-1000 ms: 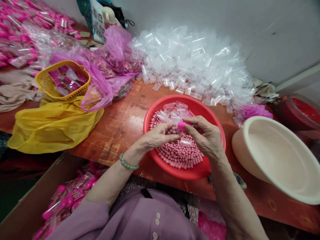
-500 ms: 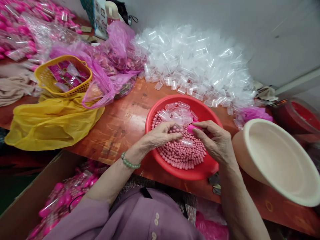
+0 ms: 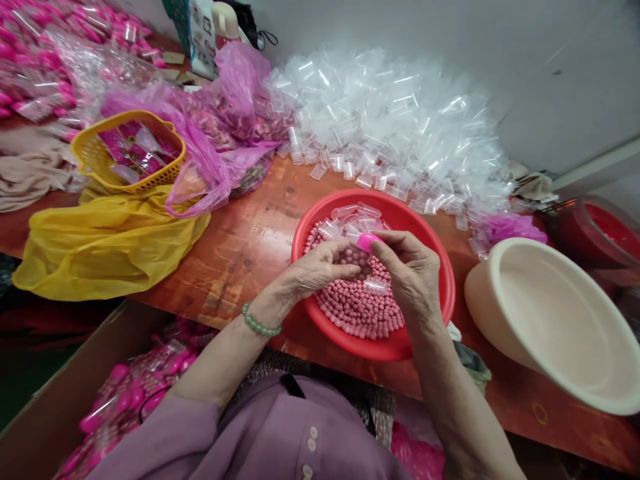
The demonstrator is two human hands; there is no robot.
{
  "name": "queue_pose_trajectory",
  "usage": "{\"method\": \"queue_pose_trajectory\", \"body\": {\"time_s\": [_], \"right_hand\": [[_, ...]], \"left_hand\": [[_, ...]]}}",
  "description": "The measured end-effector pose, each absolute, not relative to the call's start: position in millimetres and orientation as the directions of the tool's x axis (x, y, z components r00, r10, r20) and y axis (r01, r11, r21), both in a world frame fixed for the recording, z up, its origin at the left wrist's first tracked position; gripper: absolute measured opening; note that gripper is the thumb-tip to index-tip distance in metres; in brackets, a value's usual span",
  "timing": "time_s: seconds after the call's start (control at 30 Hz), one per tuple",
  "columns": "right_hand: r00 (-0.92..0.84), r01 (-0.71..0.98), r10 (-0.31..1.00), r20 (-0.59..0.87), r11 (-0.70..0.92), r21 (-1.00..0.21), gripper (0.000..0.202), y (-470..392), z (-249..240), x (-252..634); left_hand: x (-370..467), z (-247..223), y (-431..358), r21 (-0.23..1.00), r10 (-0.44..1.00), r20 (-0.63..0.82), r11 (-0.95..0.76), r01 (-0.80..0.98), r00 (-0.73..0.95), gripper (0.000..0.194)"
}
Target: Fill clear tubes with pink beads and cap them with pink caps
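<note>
Over a red basin (image 3: 298, 248) of small pink beads (image 3: 363, 310), my left hand (image 3: 325, 267) pinches a clear tube (image 3: 353, 257) with pink beads showing inside. My right hand (image 3: 407, 263) grips a bright pink cap (image 3: 367, 242) between thumb and fingers, and the cap meets the tube's right end. Whether it is fully seated cannot be seen. Empty clear tubes (image 3: 345, 212) lie at the back of the basin, and a single clear tube (image 3: 375, 285) rests on the beads below my hands.
A large heap of clear tubes (image 3: 390, 120) stands behind the basin. To the right is a cream basin (image 3: 565, 313). On the left are a yellow basket (image 3: 100, 163), a yellow bag (image 3: 110, 247) and a pink bag (image 3: 215, 177). Pink-capped tubes (image 3: 120, 400) fill a box below.
My right hand has moved left with the pink cap, bringing it from beside the tube to the tube's end. My left hand stays nearly in place.
</note>
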State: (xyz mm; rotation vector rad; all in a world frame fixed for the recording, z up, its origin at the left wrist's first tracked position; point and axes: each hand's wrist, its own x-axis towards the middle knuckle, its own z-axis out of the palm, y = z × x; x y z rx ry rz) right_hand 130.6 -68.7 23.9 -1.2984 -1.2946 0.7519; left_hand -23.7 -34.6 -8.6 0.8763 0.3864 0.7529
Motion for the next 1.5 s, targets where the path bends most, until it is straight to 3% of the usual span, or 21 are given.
{"method": "queue_pose_trajectory", "body": {"time_s": [0.17, 0.47, 0.63, 1.5], "right_hand": [[0.320, 0.236, 0.883, 0.343, 0.277, -0.932, 0.018, -68.1, 15.0, 135.5], [0.338, 0.250, 0.871, 0.357, 0.283, -0.926, 0.022, -67.1, 4.6, 137.7], [0.318, 0.241, 0.874, 0.368, 0.301, -0.923, 0.020, -69.5, 4.1, 137.9], [0.161, 0.414, 0.906, 0.391, 0.297, -0.860, 0.014, -70.1, 10.5, 126.0]], "left_hand": [[-26.1, -9.2, -30.8, 0.810, 0.788, -0.011, 0.368, -0.457, 0.616, 0.024], [-22.2, -10.9, -31.6, 0.866, 0.814, -0.015, 0.301, -0.399, 0.581, 0.017], [-24.1, -12.2, -30.0, 0.851, 0.781, -0.014, 0.337, -0.402, 0.625, 0.025], [-23.3, -8.8, -32.1, 0.897, 0.732, 0.024, 0.285, -0.338, 0.681, 0.018]]}}
